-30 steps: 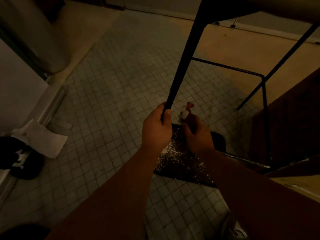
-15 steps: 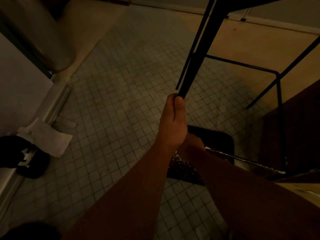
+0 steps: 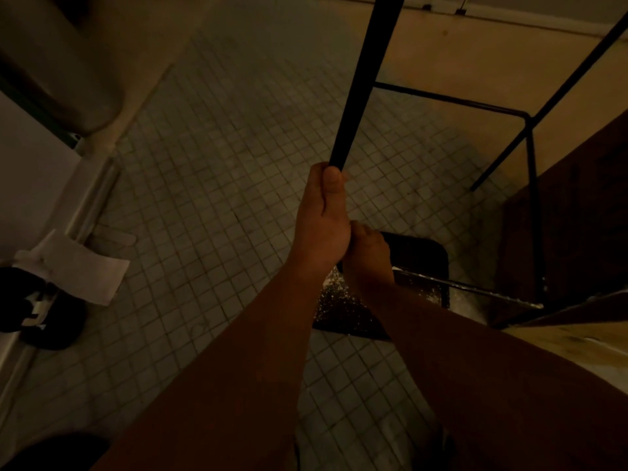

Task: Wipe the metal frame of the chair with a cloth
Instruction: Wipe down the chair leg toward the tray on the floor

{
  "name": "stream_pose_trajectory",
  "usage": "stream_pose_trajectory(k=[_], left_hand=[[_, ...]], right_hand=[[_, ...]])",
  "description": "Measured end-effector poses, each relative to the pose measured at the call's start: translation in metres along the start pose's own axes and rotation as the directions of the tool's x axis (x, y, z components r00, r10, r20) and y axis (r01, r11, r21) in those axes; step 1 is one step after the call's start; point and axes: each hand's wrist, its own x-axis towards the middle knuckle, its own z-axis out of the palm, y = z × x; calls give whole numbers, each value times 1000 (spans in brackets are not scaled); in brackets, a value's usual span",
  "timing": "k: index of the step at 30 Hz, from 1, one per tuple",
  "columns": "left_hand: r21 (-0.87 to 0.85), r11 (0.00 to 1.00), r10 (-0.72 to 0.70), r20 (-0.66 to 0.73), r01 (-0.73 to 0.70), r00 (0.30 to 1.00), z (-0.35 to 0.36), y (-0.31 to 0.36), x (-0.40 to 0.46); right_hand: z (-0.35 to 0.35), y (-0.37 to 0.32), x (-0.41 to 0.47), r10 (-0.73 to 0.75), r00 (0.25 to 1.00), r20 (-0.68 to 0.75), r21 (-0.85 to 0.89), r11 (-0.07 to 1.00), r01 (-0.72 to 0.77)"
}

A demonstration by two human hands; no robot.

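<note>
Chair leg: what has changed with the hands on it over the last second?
The left hand kept its grip on the chair leg, thumb now up along it. The right hand, earlier beside the left with a cloth showing, has dropped below and behind it; the cloth is now hidden. The floor mat and crossbar stayed put.

One head-worn view looks steeply down, close over both forearms, at a dim, probably tiled floor [image 3: 210, 171].

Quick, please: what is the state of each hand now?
Left hand: closed on the chair leg.
Right hand: mostly hidden behind the left; cannot tell.
</note>
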Motion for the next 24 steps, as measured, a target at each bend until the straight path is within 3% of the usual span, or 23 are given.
stream_pose_trajectory(k=[3,5,7,10,17,24], left_hand=[[-10,1000,-13,12,13,1000,0,1,-2],[-21,999,-30,15,30,999,0,2,-3],[-15,999,-37,9,37,999,0,3,-3],[-12,1000,-25,-10,25,1000,2,1,-2],[12,997,73,-97,-72,993,10,-5,-1],[20,990,141,-182,-139,973,19,-13,1]], right_hand=[[-14,-2,-9,-221,961,-168,-308,937,162],[-22,4,-15,-251,966,-64,-426,882,201],[-23,15,-21,-117,980,162,-496,849,184],[-13,26,-23,-10,940,340,-462,869,176],[-5,21,-9,36,933,357,-397,910,116],[-23,58,-23,46,949,311,-443,891,102]])
